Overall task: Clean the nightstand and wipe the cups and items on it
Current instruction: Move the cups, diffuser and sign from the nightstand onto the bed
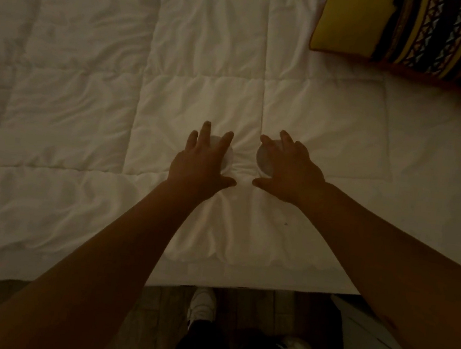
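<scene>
Both hands (200,162) (288,170) over round pale cups (229,157) (262,157), puffy quilted comforter (92,74).

The place is a bedroom in a home, dimly lit, shown by a bed with a white quilted comforter (90,88), a patterned yellow pillow (414,34) and a wooden floor (163,315).

Two pale round items on the bed mostly hidden, left one (227,157) under the left hand (200,168), right one (263,159) under the right hand (288,177), possibly cups, striped pillow (425,38) cut off at upper right, shoes (203,303) dim at bottom edge
</scene>
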`<state>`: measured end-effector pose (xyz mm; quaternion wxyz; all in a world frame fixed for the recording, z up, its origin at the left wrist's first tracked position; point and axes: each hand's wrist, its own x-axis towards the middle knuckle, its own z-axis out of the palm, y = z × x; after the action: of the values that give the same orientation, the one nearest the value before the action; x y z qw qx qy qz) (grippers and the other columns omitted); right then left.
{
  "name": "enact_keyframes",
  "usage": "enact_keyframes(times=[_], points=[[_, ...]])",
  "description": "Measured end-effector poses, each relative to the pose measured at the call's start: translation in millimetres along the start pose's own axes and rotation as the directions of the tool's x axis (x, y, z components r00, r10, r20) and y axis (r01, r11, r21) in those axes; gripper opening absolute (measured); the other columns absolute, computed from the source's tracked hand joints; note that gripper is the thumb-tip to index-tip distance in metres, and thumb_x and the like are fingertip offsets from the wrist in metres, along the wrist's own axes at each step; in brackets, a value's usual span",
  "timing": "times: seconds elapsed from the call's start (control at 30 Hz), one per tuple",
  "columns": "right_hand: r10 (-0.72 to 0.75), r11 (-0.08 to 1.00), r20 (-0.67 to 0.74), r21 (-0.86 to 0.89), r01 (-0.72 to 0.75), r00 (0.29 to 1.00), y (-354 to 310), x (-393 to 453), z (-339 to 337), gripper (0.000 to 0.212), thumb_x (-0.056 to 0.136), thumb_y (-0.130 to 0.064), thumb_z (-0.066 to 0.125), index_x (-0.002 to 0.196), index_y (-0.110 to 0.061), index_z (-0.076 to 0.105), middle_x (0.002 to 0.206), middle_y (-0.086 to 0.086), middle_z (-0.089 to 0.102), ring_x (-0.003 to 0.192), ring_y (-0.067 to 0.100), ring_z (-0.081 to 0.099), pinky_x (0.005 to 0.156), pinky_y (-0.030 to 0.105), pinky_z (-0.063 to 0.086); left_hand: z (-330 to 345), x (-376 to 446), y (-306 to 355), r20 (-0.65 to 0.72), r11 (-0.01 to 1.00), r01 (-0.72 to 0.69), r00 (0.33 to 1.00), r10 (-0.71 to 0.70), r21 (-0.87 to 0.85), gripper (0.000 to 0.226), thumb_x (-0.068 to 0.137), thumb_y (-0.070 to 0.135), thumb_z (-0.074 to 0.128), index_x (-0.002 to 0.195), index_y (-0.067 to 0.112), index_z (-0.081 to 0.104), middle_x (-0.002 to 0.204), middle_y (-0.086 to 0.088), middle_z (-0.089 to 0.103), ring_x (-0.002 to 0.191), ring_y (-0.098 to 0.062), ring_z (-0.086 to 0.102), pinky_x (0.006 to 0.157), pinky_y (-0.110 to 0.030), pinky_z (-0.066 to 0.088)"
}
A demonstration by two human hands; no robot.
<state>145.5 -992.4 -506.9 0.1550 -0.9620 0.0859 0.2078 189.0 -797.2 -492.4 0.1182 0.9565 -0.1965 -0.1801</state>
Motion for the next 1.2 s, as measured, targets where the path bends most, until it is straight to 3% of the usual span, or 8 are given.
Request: enact_keyframes(times=[0.23, 0.53, 0.77, 0.93, 1.2], points=[[0.014, 1.000, -0.063, -0.021, -0.016, 0.998, 6, -21, -4, 0.092, 0.078, -0.070, 0.053, 0.148, -0.041, -0.001, 0.160, 0.000, -0.004, 0.145, 0.033, 0.007, 0.105, 0.056, 0.032, -8, 0, 23, -0.039, 0.988, -0.095, 0.994, 0.100, 0.124, 0.099, 0.076, 0.066, 0.063, 0.150, 0.032, 0.008, 0.160, -0.014, 0.001, 0.146, -0.037, 0.010, 0.107, -0.056, 0.032], [0.170, 0.985, -0.197, 0.015, -0.170, 0.966, 61, -77, -29, 0.076, 0.089, -0.061, 0.044, 0.149, -0.026, 0.013, 0.159, 0.008, 0.010, 0.142, 0.032, 0.020, 0.099, 0.051, 0.039, -10, 12, 109, -0.031, 0.921, -0.321, 0.942, 0.335, 0.223, 0.082, 0.084, 0.069, 0.046, 0.149, 0.031, 0.013, 0.159, -0.015, 0.012, 0.144, -0.038, 0.016, 0.107, -0.055, 0.031], [0.367, 0.930, -0.253, 0.129, -0.345, 0.895, 158, -173, -24, 0.064, 0.091, -0.049, 0.050, 0.144, -0.020, 0.029, 0.153, 0.007, 0.027, 0.132, 0.030, 0.036, 0.094, 0.047, 0.043, 29, -9, 224, 0.057, 0.800, -0.547, 0.832, 0.551, 0.248, 0.079, 0.085, 0.066, 0.045, 0.148, 0.031, 0.015, 0.159, -0.013, 0.013, 0.144, -0.038, 0.016, 0.107, -0.055, 0.031], [0.504, 0.858, -0.200, 0.228, -0.460, 0.840, 232, -259, -2, 0.062, 0.094, -0.045, 0.048, 0.145, -0.019, 0.028, 0.156, 0.008, 0.022, 0.136, 0.031, 0.029, 0.104, 0.049, 0.038, 73, -41, 315, 0.142, 0.717, -0.655, 0.753, 0.642, 0.238, 0.080, 0.084, 0.067, 0.044, 0.149, 0.030, 0.015, 0.159, -0.013, 0.012, 0.144, -0.037, 0.015, 0.107, -0.054, 0.030], [0.755, 0.630, -0.144, 0.428, -0.648, 0.639, 322, -428, 44, 0.055, 0.091, -0.042, 0.053, 0.139, -0.018, 0.039, 0.145, 0.008, 0.039, 0.127, 0.030, 0.041, 0.093, 0.045, 0.046, 160, -133, 478, 0.303, 0.544, -0.835, 0.541, 0.784, 0.083, 0.082, 0.085, 0.066, 0.046, 0.152, 0.029, 0.015, 0.160, -0.010, 0.009, 0.145, -0.034, 0.011, 0.110, -0.054, 0.025]])
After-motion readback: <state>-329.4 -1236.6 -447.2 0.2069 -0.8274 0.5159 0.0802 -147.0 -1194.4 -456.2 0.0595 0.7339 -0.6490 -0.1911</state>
